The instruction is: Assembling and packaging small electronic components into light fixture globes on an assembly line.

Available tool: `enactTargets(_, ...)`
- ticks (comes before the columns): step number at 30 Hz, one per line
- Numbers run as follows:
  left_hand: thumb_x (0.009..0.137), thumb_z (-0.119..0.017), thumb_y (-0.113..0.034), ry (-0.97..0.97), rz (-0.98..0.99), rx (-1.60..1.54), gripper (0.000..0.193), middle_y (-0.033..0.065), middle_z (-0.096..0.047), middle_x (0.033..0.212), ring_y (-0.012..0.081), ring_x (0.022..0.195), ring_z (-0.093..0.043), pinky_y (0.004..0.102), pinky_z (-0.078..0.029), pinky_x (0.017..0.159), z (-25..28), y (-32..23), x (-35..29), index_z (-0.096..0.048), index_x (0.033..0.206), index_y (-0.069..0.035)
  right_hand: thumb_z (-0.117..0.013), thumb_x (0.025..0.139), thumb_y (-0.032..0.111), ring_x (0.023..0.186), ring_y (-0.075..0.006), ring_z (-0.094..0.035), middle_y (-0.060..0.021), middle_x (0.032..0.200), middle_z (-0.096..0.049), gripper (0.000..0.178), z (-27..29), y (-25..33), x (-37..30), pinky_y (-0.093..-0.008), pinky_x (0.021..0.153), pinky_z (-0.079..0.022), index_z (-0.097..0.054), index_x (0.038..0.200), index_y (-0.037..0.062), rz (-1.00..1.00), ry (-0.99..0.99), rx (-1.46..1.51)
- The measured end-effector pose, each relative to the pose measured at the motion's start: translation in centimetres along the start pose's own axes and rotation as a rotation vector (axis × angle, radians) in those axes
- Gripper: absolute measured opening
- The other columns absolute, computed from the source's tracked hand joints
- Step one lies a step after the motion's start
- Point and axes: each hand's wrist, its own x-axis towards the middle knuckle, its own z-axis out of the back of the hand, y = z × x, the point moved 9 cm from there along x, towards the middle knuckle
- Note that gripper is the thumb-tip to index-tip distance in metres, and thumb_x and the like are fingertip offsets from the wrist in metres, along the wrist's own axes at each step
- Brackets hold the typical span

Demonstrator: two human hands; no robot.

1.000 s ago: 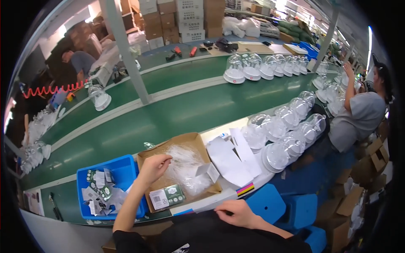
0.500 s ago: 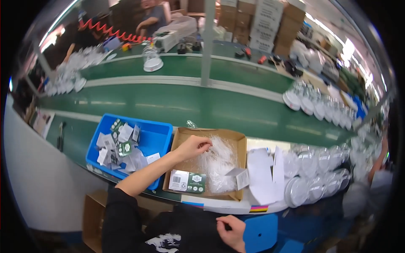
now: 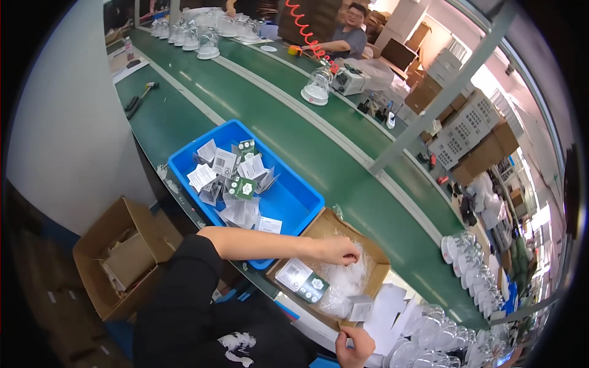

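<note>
My left hand (image 3: pixel 339 250), fingers curled together, is over a heap of clear plastic bags (image 3: pixel 345 279) in a shallow cardboard tray (image 3: pixel 380 270). Whatever its fingertips pinch, if anything, is hidden. By the tray's near edge, my right hand (image 3: pixel 356 348) is loosely closed, with nothing visible in it. A folded green-and-white printed card (image 3: pixel 303 280) lies in the tray's left part, and a small white folded card (image 3: pixel 361 308) stands at its near right corner. Left of the tray, a blue plastic bin (image 3: pixel 288 199) contains several similar folded cards (image 3: pixel 240 187); my left forearm passes over its near corner.
White paper sheets (image 3: pixel 386 313) and rows of clear domes with white bases (image 3: pixel 429 325) lie right of the tray. Behind runs a green conveyor belt (image 3: pixel 294 147). An open carton (image 3: pixel 123 257) is at lower left. A person (image 3: pixel 351 40) sits across the line.
The view has turned and tilted, bringing the carton at left into fuller sight. My right hand has come up to the tray's near edge. My left hand stays over the plastic bags.
</note>
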Motion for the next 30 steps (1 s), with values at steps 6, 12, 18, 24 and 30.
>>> enactTargets(6,0.083,-0.059,-0.013,-0.036,-0.030,0.036,0.013,0.0135,-0.068,0.075,0.0317,0.069,-0.066,0.0427,-0.051,0.064,-0.2,0.0,-0.6,-0.068,0.088,-0.006,-0.066,0.083,-0.002,0.071,-0.0237,-0.065,-0.0128,0.080,-0.067,0.014,1.2,-7.8,2.8,-0.0326,0.068,-0.052,-0.068,0.096,0.0034,-0.152,0.100,-0.135)
enactTargets(12,0.083,-0.058,-0.013,0.028,-0.005,0.148,0.011,0.0167,-0.064,0.080,0.0366,0.077,-0.063,0.0471,-0.049,0.067,-1.1,0.0,-0.7,-0.063,0.086,-0.004,-0.069,0.076,0.004,0.070,-0.0240,-0.061,-0.0121,0.080,-0.061,0.025,-2.2,-16.4,6.2,-0.0323,0.064,-0.050,-0.064,0.100,0.0002,-0.263,0.199,-0.123)
enactTargets(18,0.081,-0.062,-0.012,0.238,0.033,0.261,0.014,0.0183,-0.061,0.091,0.0394,0.085,-0.061,0.0483,-0.050,0.072,-2.1,2.0,-1.9,-0.061,0.091,-0.002,-0.072,0.079,0.020,0.082,-0.0292,-0.063,-0.0140,0.094,-0.064,0.039,-8.3,-18.4,8.3,-0.0387,0.073,-0.050,-0.062,0.113,0.0033,-0.229,0.438,-0.162)
enactTargets(24,0.079,-0.065,-0.009,0.345,0.088,0.322,0.024,0.0168,-0.059,0.098,0.0370,0.094,-0.060,0.0459,-0.051,0.079,-3.0,2.5,-1.3,-0.063,0.102,-0.002,-0.071,0.080,0.018,0.070,-0.0237,-0.064,-0.0106,0.087,-0.067,0.029,-9.3,-21.5,8.1,-0.0354,0.067,-0.052,-0.066,0.104,0.0030,-0.342,0.482,0.058)
enactTargets(30,0.082,-0.065,-0.009,0.283,0.173,0.296,0.033,0.0151,-0.056,0.106,0.0360,0.099,-0.059,0.0445,-0.050,0.083,-2.7,2.6,-2.2,-0.058,0.114,-0.005,-0.070,0.080,0.015,0.065,-0.0229,-0.064,-0.0100,0.077,-0.067,0.014,-8.7,-22.0,6.9,-0.0342,0.062,-0.052,-0.071,0.089,0.0054,-0.378,0.383,-0.001)
